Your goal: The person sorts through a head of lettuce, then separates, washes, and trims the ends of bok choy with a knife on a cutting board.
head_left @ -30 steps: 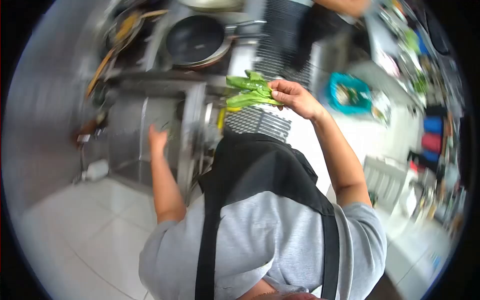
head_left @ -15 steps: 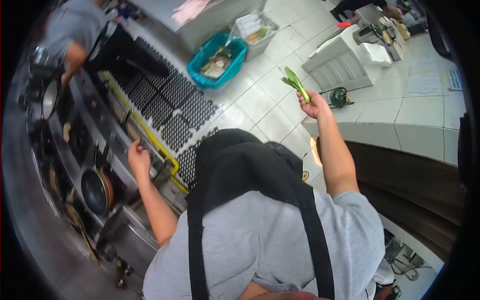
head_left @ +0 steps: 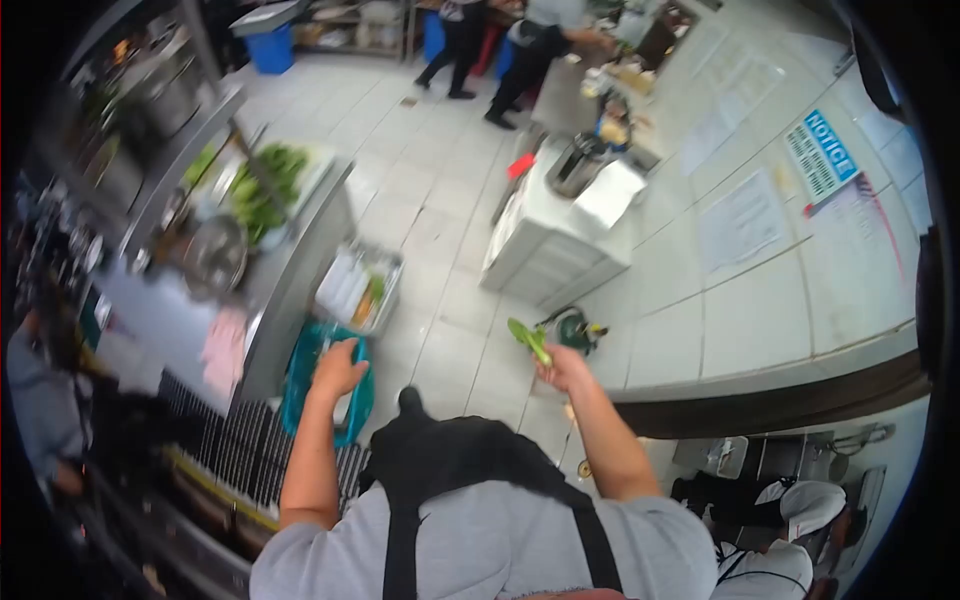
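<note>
My right hand (head_left: 568, 370) is closed around the stem end of a small bunch of bok choy (head_left: 528, 340), whose green leaves point up and to the left. Beyond it, a dark green round object (head_left: 578, 330) lies on the floor by the wall. In the head view, my left hand (head_left: 340, 370) is over a bin lined with a teal bag (head_left: 300, 385). Nothing shows in that hand, and its fingers look loosely stretched out. The hand covers part of the bin's contents.
A steel counter (head_left: 320, 215) at left carries leafy greens (head_left: 265, 190), a steel bowl (head_left: 215, 255) and a pink cloth (head_left: 223, 350). A grey crate (head_left: 385, 290) sits behind the bin. A white cabinet (head_left: 550, 250) juts out ahead. Co-workers (head_left: 530, 60) stand farther back, at left and lower right.
My body and view have swung upward and forward, showing more of the room. The left hand has gone from beside the stove to over the bin. The right hand still holds the bok choy.
</note>
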### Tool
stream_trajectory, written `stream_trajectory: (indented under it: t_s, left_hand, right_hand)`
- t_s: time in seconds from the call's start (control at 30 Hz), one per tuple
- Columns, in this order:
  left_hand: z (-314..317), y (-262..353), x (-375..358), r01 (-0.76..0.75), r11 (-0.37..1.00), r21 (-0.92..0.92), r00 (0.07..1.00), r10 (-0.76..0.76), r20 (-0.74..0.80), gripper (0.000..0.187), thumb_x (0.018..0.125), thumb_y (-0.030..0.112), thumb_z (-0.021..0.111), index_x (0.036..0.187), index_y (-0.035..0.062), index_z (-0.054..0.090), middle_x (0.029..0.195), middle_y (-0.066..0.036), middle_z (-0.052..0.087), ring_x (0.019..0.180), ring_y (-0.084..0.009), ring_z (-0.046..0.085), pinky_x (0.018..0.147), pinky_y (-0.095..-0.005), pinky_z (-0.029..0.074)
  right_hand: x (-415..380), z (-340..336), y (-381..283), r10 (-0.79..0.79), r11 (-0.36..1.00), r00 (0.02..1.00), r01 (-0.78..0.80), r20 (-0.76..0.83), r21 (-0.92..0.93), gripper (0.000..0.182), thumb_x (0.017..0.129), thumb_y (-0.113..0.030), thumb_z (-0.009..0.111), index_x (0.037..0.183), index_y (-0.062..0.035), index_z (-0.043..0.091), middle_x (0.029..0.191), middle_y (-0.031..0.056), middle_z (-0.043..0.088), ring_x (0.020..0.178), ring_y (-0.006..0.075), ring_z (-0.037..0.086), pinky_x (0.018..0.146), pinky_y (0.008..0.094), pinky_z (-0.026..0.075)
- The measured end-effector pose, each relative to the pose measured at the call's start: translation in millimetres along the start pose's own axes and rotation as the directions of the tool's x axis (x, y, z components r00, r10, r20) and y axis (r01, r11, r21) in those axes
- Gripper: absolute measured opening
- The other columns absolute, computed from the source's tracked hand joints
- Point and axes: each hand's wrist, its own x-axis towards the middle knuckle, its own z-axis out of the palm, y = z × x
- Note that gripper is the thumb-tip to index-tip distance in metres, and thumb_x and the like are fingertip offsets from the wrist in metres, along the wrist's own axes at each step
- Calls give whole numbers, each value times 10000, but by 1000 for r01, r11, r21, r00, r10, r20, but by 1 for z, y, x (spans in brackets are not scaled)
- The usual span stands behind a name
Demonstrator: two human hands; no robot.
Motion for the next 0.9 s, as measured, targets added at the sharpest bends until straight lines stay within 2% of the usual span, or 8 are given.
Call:
stream_trajectory:
  t_s: [0.17,0.27,0.37,0.43,0.57,0.7,0.83,0.9]
  left_hand:
    - [-2,176,166,-649,735,-196,731,674,110,543,1010,278,794,1480,27,688,1443,-232,727,1335,-448,685,1160,-501,548]
    - [-13,277,245,-752,631,-190,587,773,243,528,994,220,803,1471,23,689,1401,-246,727,1308,-422,702,1125,-497,566]
    - [-17,344,308,-824,551,-131,494,812,310,645,923,141,811,1538,49,639,1419,-225,701,1336,-432,668,1144,-507,548]
    - [-3,360,357,-887,448,-111,418,881,221,786,882,99,810,1624,74,550,1444,-217,680,1349,-441,649,1201,-559,496]
    - [-54,364,425,-742,671,-1,639,706,305,851,883,53,752,1679,80,454,1372,-225,729,1324,-446,673,1214,-643,443]
    - [-112,307,491,-481,871,-102,867,490,92,742,911,74,714,1625,65,514,1314,-231,760,1260,-444,714,1179,-633,463]
    - [-177,242,514,-372,891,-262,926,337,-169,569,956,96,654,1518,33,592,1244,-257,761,1172,-478,727,1035,-559,566]
    - [-202,210,516,-276,897,-346,941,179,-286,537,958,101,655,1486,28,596,1210,-258,759,1148,-488,727,978,-548,577]
  right_hand:
    - [-49,-14,-57,-264,964,947,261,-184,-42,332,1143,-232,626,1423,-69,694,1085,82,764,840,185,718,690,363,609]
    - [-40,17,-117,-349,936,898,347,-269,-56,268,1121,-187,637,1332,-52,734,1020,53,752,776,170,718,639,313,600]
    - [8,61,-176,-448,840,872,334,-199,-427,299,1080,-142,658,1339,-30,758,1019,54,761,773,157,724,651,314,586]
    - [57,98,-236,-538,587,837,457,99,-668,313,1051,-117,681,1330,-10,773,1003,66,775,772,143,724,672,310,583]
    - [132,211,-361,-425,567,825,563,372,-601,305,1064,-149,731,1315,23,743,969,66,775,787,128,717,707,295,584]
    - [192,323,-467,-290,477,760,642,582,-601,346,1110,-232,755,1338,26,726,1055,88,789,820,132,720,722,282,580]
    - [243,422,-561,-112,443,671,694,733,-567,350,1120,-234,734,1361,19,719,1097,79,788,860,144,730,727,289,577]
    - [297,467,-587,-140,596,777,561,613,-574,378,1117,-259,733,1373,18,717,1145,105,789,888,138,726,756,300,581]
